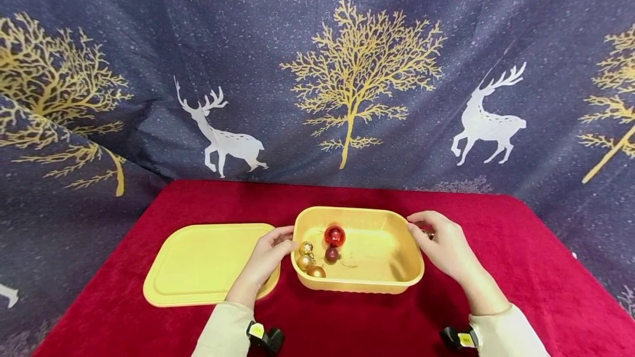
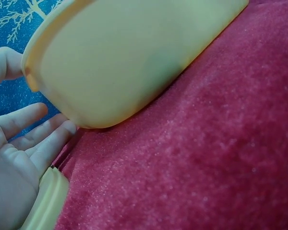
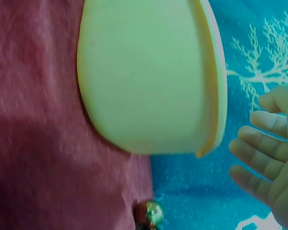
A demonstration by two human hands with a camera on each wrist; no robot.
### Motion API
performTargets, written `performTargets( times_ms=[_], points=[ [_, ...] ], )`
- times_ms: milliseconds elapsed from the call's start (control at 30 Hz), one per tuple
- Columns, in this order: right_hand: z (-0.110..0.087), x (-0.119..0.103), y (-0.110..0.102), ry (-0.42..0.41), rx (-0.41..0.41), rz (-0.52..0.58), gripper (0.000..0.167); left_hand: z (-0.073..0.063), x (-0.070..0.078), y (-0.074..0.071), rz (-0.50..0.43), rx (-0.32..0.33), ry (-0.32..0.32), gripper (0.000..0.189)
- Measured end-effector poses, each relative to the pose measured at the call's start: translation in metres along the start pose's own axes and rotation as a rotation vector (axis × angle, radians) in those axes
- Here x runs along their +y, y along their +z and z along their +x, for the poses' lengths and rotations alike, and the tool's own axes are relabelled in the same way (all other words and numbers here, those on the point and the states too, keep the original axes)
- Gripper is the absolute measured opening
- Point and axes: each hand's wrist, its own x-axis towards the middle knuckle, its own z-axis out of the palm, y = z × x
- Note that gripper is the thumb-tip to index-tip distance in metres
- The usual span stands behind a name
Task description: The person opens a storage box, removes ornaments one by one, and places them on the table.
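Note:
A yellow plastic box sits uncovered on the red cloth. Inside it lie a shiny red ball ornament, a smaller dark red ball and several gold balls bunched in the left end. My left hand touches the box's left end: the thumb is at the rim, and in the left wrist view straight fingers reach the lower wall. At the right end is my right hand, its fingers spread loosely, apart from the wall in the right wrist view.
The flat yellow lid lies left of the box, partly under my left hand in the head view. Beyond the right end are a gold ball and a red one, mostly hidden by my hand from above. A dark blue printed curtain hangs behind the table.

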Motion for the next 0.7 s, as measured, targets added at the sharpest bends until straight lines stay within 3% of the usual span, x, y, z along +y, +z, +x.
performTargets(
  times_ms=[333,700],
  points=[
    [0.001,-0.017,0.019,-0.133,0.030,0.043,0.012,-0.001,0.002,0.000,0.001,-0.004,-0.007,0.043],
    [0.003,-0.034,0.035,-0.119,-0.116,0.073,0.015,0.001,0.000,0.000,-0.005,-0.002,-0.002,0.044]
  ],
)
